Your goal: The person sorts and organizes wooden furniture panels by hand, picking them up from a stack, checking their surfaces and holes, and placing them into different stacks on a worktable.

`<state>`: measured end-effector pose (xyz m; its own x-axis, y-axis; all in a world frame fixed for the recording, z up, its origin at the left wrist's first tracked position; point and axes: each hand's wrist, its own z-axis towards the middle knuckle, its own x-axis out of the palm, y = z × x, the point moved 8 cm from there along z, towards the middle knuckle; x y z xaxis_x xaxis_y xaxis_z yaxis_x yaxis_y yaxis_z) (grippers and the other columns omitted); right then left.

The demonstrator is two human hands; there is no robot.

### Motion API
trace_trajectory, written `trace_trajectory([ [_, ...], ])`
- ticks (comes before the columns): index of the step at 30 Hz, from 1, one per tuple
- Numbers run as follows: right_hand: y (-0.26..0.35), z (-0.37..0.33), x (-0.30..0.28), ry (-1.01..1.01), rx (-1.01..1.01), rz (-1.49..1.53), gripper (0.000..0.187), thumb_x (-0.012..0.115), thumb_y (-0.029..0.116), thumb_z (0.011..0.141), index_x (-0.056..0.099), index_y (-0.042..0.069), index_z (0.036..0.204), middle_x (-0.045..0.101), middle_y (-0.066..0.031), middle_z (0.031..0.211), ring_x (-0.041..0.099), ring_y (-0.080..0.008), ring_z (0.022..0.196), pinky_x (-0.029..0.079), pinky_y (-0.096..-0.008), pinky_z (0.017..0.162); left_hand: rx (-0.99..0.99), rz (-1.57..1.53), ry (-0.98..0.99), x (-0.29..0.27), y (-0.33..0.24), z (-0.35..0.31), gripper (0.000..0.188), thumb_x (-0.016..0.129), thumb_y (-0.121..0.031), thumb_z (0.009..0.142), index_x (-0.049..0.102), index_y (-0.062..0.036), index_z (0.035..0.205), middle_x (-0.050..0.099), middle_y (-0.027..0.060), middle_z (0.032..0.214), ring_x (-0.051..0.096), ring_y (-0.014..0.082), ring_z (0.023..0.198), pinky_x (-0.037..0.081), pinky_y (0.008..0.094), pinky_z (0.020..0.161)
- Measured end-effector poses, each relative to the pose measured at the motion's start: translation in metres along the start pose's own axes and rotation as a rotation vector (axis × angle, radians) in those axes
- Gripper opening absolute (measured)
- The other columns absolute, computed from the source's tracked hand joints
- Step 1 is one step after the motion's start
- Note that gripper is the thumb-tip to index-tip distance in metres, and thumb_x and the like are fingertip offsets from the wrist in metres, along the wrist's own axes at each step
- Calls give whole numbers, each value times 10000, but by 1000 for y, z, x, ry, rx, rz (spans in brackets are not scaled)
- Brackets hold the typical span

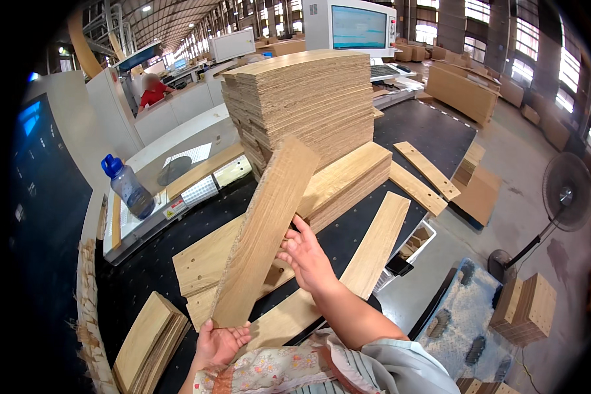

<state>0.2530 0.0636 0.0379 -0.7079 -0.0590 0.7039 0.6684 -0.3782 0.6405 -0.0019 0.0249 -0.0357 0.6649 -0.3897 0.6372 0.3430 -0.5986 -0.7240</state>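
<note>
A long wood-grain board (262, 240) is tilted up in front of me, over other boards. My left hand (222, 343) is closed on its near end, the thumb at one corner and fingers curled at the other. At its right edge is my right hand (306, 257), fingers spread and fingertips touching or close to the edge; exact contact is unclear. Beneath lie flat boards with drilled holes (200, 262). A longer pale board (377, 243) lies to the right, partly behind my right forearm. Beyond rises a tall stack of boards (315, 98), with a lower stack (358, 180) before it.
The black table (433, 128) also carries a small board stack (148, 335) at left and two drilled strips (427, 171) at right. A water bottle (130, 187) stands at left. A monitor (359, 27), floor fan (565, 194), blue pallet (463, 322) and seated person (153, 92) surround it.
</note>
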Motion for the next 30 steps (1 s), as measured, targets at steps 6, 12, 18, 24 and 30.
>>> trace_trajectory([
  [6,-16,-2,12,-30,124,-104,536,534,19,896,323,90,1383,565,-60,1098,556,-127,935,483,-275,748,-54,14,-9,-8,25,-19,923,391,-725,805,243,-90,1458,445,217,1358,516,417,1117,377,497,985],
  [12,-10,5,9,-58,52,-130,419,540,-25,861,435,72,1255,607,-35,1015,560,-95,813,451,-231,674,-165,-147,178,-15,28,-36,942,229,-745,844,267,-8,1430,482,318,1281,538,371,1125,378,488,1003],
  [18,-10,13,5,-158,66,-26,375,543,-8,867,436,42,1223,612,-92,1073,627,-171,920,552,-273,711,-99,-334,262,-3,13,-32,939,177,-748,859,270,-11,1433,464,360,1272,576,382,1067,403,505,977],
  [24,-19,18,-8,-159,90,-15,353,531,29,891,406,6,1221,577,-151,1105,642,-223,926,591,-354,766,-94,-130,295,-11,11,-28,907,192,-725,877,227,-28,1456,425,387,1290,552,414,1113,402,530,977],
  [30,-14,11,-4,-83,53,46,410,555,12,873,392,32,1249,583,-124,1092,650,-211,879,602,-349,693,20,-77,113,-19,-32,-20,880,186,-676,913,235,31,1436,466,253,1341,480,370,1231,379,492,1020],
])
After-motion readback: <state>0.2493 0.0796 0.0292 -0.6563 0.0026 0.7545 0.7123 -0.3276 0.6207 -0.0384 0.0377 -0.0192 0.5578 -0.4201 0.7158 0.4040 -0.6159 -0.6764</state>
